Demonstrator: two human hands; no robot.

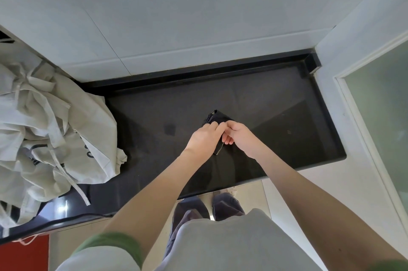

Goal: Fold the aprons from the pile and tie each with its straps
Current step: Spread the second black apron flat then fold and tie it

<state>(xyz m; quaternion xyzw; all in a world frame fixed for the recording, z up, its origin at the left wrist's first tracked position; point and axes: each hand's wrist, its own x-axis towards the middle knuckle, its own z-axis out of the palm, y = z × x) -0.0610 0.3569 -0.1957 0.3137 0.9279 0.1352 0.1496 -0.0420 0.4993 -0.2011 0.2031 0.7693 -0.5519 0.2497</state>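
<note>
A small folded black apron (217, 118) lies on the black countertop (276, 116), hard to tell apart from the dark surface. My left hand (204, 139) and my right hand (239, 136) meet right over it, fingers curled and pinching its dark strap (219, 148), whose end hangs down between the wrists. Most of the bundle is hidden under the hands. A crumpled pile of light grey aprons (50, 129) with dangling straps sits at the left end of the counter.
White tiled wall (176, 16) rises behind the counter. A frosted glass door (379, 103) stands at the right. One grey strap (75, 184) trails from the pile toward the counter's front edge. My feet show below the edge on a pale floor.
</note>
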